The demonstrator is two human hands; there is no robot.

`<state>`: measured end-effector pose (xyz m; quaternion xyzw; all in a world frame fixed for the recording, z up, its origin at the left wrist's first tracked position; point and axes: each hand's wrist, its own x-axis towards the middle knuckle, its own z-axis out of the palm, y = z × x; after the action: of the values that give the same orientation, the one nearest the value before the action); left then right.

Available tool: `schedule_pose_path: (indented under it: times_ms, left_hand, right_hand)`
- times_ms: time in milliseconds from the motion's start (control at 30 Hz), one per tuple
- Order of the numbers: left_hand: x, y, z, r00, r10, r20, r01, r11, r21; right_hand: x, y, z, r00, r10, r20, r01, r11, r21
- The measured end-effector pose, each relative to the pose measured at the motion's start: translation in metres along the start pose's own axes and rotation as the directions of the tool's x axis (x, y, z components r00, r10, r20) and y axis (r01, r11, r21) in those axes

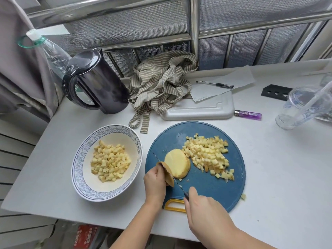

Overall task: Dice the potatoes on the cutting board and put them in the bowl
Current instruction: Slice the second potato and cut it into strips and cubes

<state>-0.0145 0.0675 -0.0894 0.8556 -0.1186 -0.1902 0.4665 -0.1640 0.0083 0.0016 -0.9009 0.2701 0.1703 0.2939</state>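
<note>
A round blue cutting board (215, 191) lies on the white table, with a pile of diced potato (206, 153) on its far right part. A potato chunk (177, 162) lies cut face up at the board's left. My left hand (155, 184) holds a thin potato slice (168, 174) upright beside that chunk. My right hand (203, 207) grips a knife (168, 172) whose blade runs between the slice and the chunk. Left of the board stands a white bowl (84, 159) with a blue patterned rim, holding diced potato (109, 161).
A black kettle (97, 81), a striped cloth (161, 87), a white tray (201, 110) with paper and a pen (215, 84), a purple lighter (248, 115) and a clear plastic cup (303, 106) sit behind the board. The table's front edge runs just below my hands.
</note>
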Motion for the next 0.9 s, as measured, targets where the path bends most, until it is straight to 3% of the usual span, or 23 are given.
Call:
schedule_pose_path:
  times_ms: [400, 900]
  left_hand:
    - [0.003, -0.004, -0.001, 1.0, -0.008, 0.026, 0.009, 1.0, -0.013]
    - [0.0, -0.005, -0.006, 0.997, 0.078, 0.019, -0.077, 0.997, -0.03]
  right_hand:
    - [0.019, -0.006, 0.002, 0.999, -0.01, 0.041, 0.009, 1.0, 0.019]
    - [0.057, -0.009, 0.023, 0.999, -0.019, -0.044, 0.017, 0.999, -0.047]
